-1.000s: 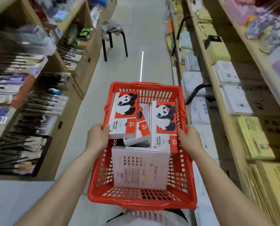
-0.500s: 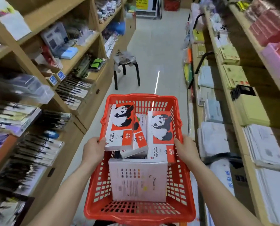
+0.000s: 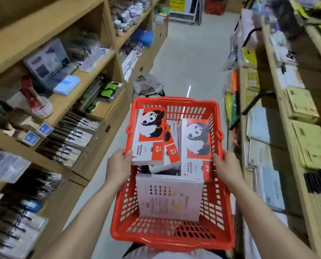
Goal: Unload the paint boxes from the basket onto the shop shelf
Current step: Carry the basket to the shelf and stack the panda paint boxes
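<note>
Nearer now than half a second back, the stool (image 3: 148,86) with a crumpled bag on its seat is standing straight ahead in the aisle, its lower part hiding behind the far rim of the red basket (image 3: 172,240), and the shelves on both sides are sliding past.

Four paint boxes are lying in the basket. Three are panda boxes in red and white: the left panda box (image 3: 148,135) is leaning against the left wall, the middle panda box (image 3: 172,152) is showing only a strip between its neighbours, and the right panda box (image 3: 195,146) is leaning along the right wall. One pale box (image 3: 169,197) printed with colour swatches is lying flat in the near half, its far edge tucking under the panda boxes.

Two hands are carrying the basket. The left hand (image 3: 118,165) is gripping the left rim, fingers curling under it, the thumb touching a corner of the left panda box. The right hand (image 3: 226,169) is gripping the right rim in the same way, beside the right panda box.

Wooden left shelving (image 3: 11,40) is holding brushes (image 3: 68,139), a blue case (image 3: 67,87) and small bottles; right shelving (image 3: 279,94) is holding stacked paper pads. Pale floor (image 3: 189,53) is running between them.
</note>
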Motion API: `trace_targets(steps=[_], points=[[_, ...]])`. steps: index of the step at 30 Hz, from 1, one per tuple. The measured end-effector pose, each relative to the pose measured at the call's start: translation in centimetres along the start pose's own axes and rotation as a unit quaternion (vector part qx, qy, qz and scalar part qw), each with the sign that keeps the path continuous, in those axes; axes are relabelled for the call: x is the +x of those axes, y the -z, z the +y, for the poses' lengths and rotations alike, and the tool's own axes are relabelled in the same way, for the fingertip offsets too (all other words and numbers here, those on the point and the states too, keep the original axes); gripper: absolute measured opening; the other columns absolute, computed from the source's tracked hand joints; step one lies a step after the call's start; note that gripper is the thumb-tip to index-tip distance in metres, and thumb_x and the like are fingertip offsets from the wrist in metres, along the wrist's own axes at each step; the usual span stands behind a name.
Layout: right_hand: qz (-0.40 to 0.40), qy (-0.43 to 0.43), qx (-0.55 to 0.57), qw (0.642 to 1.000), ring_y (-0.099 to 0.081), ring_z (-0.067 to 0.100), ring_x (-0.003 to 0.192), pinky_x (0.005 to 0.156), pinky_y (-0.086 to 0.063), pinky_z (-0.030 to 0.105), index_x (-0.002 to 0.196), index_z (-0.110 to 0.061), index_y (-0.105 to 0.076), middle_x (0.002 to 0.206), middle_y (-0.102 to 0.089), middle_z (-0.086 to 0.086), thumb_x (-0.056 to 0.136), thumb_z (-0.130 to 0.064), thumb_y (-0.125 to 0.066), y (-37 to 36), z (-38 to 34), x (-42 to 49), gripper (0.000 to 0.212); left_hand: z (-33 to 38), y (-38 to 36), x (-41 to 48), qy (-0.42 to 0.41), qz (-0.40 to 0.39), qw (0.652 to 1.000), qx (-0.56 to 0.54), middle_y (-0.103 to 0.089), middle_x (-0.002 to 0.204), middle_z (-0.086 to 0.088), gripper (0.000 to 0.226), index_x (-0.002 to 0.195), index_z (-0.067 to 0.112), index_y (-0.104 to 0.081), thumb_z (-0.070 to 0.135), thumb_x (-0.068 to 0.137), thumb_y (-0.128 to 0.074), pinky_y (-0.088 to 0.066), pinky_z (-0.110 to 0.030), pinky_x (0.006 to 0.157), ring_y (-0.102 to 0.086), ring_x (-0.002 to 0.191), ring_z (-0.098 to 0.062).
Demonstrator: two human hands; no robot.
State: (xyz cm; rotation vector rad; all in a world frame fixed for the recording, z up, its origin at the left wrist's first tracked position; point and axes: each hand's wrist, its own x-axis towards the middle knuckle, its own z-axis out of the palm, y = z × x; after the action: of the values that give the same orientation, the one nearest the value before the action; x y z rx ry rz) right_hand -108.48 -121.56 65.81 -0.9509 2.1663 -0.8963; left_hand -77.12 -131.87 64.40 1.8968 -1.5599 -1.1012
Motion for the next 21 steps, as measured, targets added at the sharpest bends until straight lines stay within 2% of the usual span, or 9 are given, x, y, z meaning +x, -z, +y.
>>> trace_targets(steps=[4,5,7,8,10,12,17,21], points=[[0.002,0.019,0.005,1.0,-0.067,-0.004,0.066,0.051,-0.044,0.015,0.095,-0.021,-0.066,0.084,-0.073,-0.009,0.102,-0.022,-0.054,-0.1,-4.2,11.1,0.014,5.4,-1.6,9.3,-0.004,0.01,1.0,-0.006,-0.076,0.096,-0.003,0.03,0.098,0.016,-0.068,0.038,0.102,-0.047,-0.054,-0.034,0.066,-0.071,0.082,-0.02],[0.001,0.027,0.008,1.0,-0.066,-0.009,0.063,0.047,-0.042,0.009,0.09,-0.023,-0.065,0.082,-0.071,-0.011,0.101,-0.021,-0.055,-0.3,-5.1,13.9,0.015,6.7,-2.2,11.7,-0.004,0.009,1.0,-0.007,-0.076,0.096,-0.003,0.031,0.097,0.016,-0.068,0.037,0.102,-0.047,-0.056,-0.037,0.07,-0.071,0.082,-0.021],[0.0,0.038,0.001,0.999,-0.063,-0.018,0.061,0.046,-0.041,0.004,0.08,-0.028,-0.061,0.076,-0.067,-0.016,0.1,-0.021,-0.056,-1.0,-6.8,19.8,0.022,8.9,-3.5,16.8,0.0,0.016,1.0,-0.004,-0.075,0.093,-0.003,0.031,0.096,0.014,-0.069,0.035,0.103,-0.047,-0.058,-0.041,0.075,-0.071,0.083,-0.024],[-0.004,0.041,-0.004,0.999,-0.066,-0.011,0.062,0.047,-0.041,0.007,0.078,-0.029,-0.06,0.075,-0.067,-0.014,0.1,-0.021,-0.056,-1.4,-7.4,22.8,0.024,10.0,-4.2,19.3,0.001,0.026,1.0,0.001,-0.075,0.09,-0.003,0.031,0.093,0.014,-0.069,0.034,0.102,-0.048,-0.057,-0.039,0.074,-0.07,0.082,-0.025],[-0.022,0.043,-0.013,0.999,-0.069,0.01,0.072,0.06,-0.047,0.028,0.082,-0.02,-0.066,0.078,-0.072,-0.001,0.1,-0.016,-0.055,-2.2,-8.7,29.1,0.021,12.4,-5.6,24.2,-0.006,0.046,0.999,0.011,-0.074,0.082,-0.001,0.03,0.084,0.013,-0.067,0.03,0.102,-0.05,-0.05,-0.033,0.067,-0.069,0.077,-0.025],[-0.046,0.039,-0.012,0.998,-0.069,0.025,0.078,0.065,-0.047,0.035,0.086,-0.013,-0.069,0.081,-0.074,0.006,0.099,-0.013,-0.055,-2.9,-10.3,35.6,0.019,14.9,-6.8,29.0,0.006,0.06,0.998,0.012,-0.074,0.081,0.002,0.029,0.083,0.014,-0.067,0.029,0.102,-0.05,-0.05,-0.031,0.065,-0.069,0.073,-0.019],[-0.085,0.048,-0.032,0.995,-0.068,0.015,0.073,0.056,-0.043,0.028,0.079,-0.019,-0.065,0.077,-0.072,-0.004,0.098,-0.014,-0.054,-4.8,-15.8,49.2,0.023,19.9,-8.1,40.2,0.04,0.095,0.994,0.025,-0.072,0.091,0.004,0.023,0.095,0.016,-0.066,0.032,0.102,-0.052,-0.044,-0.029,0.061,-0.065,0.073,-0.012],[-0.104,0.059,-0.045,0.992,-0.067,0.012,0.071,0.054,-0.041,0.025,0.08,-0.019,-0.065,0.075,-0.07,-0.005,0.098,-0.013,-0.055,-7.7,-20.6,58.3,0.021,22.1,-7.8,48.7,0.072,0.081,0.994,-0.006,-0.075,0.089,0.0,0.025,0.094,0.016,-0.066,0.033,0.103,-0.05,-0.057,-0.038,0.072,-0.072,0.079,-0.021]])
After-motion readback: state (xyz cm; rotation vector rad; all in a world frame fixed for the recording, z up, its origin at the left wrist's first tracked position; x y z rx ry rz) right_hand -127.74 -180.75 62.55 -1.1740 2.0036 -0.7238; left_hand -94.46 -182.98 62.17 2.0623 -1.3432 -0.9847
